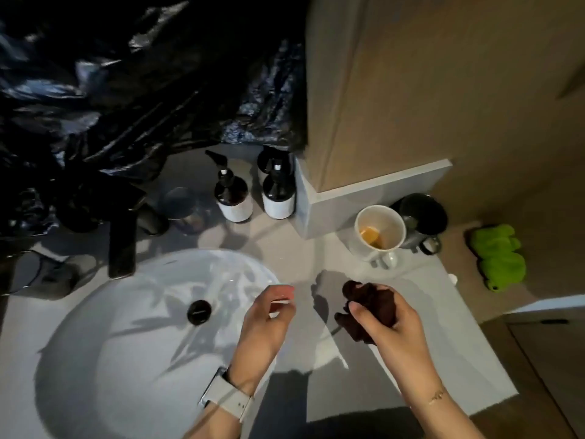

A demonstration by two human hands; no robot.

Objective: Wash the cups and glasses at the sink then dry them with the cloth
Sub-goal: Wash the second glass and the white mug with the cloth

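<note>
Pump bottles (256,198) behind sink (95,359), possibly glass (182,205) beside

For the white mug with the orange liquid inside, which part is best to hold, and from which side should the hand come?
Probably the handle. The white mug stands upright by the black mug, and its handle points toward the person, so coming from the near side looks open. The right hand grips the dark cloth, so the open left hand seems freer.

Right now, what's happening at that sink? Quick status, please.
Right hand grips dark cloth; left hand empty over sink. White mug and black mug wait on counter. Nothing in the way.
</note>
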